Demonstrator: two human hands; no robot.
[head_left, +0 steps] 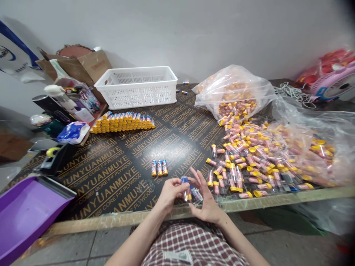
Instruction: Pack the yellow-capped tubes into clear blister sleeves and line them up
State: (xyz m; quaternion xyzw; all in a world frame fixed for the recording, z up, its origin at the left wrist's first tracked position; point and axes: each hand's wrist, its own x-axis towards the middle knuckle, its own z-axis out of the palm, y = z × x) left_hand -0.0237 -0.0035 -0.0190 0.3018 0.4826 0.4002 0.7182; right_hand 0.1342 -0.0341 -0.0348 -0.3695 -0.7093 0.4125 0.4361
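Observation:
Near the table's front edge, my left hand (171, 192) pinches a small tube with a blue wrapper and yellow end (186, 189). Just right of it, my right hand (204, 199) has its fingers spread around the tube's other side, thumb apart from the forefinger. Partly behind my right hand lie blue-and-silver wrapped pieces (197, 195). Three blue-wrapped tubes (159, 167) stand in a row a little beyond my left hand. To the right spreads a big heap of clear tubes with pink contents and yellow caps (238, 166).
Stacked blue-and-yellow tubes (122, 122) lie before a white plastic basket (140, 95). An open plastic bag (235, 88) of tubes is at the back right, near a pink fan (334, 83). A purple dustpan (30, 214) and a black tape dispenser (57, 159) are at left.

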